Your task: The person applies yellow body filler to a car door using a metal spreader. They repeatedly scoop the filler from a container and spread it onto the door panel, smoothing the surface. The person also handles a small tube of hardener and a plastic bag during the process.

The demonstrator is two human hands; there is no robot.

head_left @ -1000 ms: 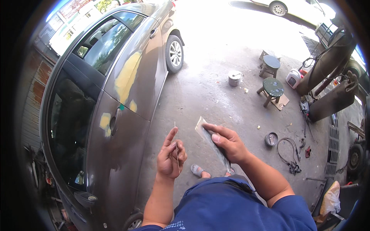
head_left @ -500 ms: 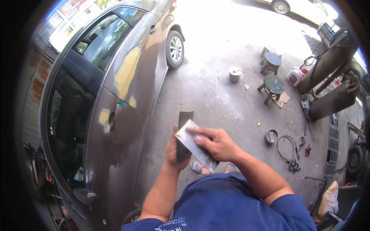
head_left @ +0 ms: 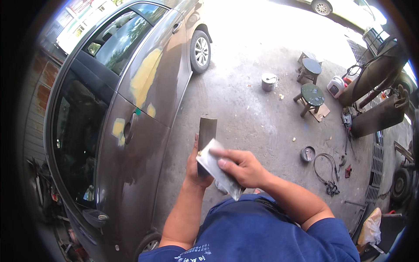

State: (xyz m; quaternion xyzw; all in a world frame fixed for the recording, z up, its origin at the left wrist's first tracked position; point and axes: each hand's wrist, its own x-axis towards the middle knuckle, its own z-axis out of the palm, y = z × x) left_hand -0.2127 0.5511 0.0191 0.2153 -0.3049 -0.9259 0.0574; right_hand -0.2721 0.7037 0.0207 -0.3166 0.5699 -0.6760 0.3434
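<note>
My left hand (head_left: 192, 169) grips a long, dark, flat plate (head_left: 207, 131) from its left side, fingers along the edge. A pale, shiny, flat spreader (head_left: 214, 162) is in my right hand (head_left: 245, 168), thumb on top and forefinger stretched along it. The spreader lies slantwise over the dark plate's lower part and hides it; a small yellowish dab shows at its left corner. To the left stands a dark brown car (head_left: 148, 153), with yellow filler patches (head_left: 146, 78) on its doors and around a door handle (head_left: 128, 131).
On the concrete floor stand two round stools (head_left: 311, 95), a small bucket (head_left: 269, 82) and a white jug (head_left: 335, 86). A black round tin (head_left: 307, 153) and a coiled cable (head_left: 325, 168) lie to the right. Thick posts (head_left: 377, 118) rise beyond them.
Both hands have shifted slightly up and left with the plate and spreader. The spreader still crosses the dark plate, and my view has moved a little.
</note>
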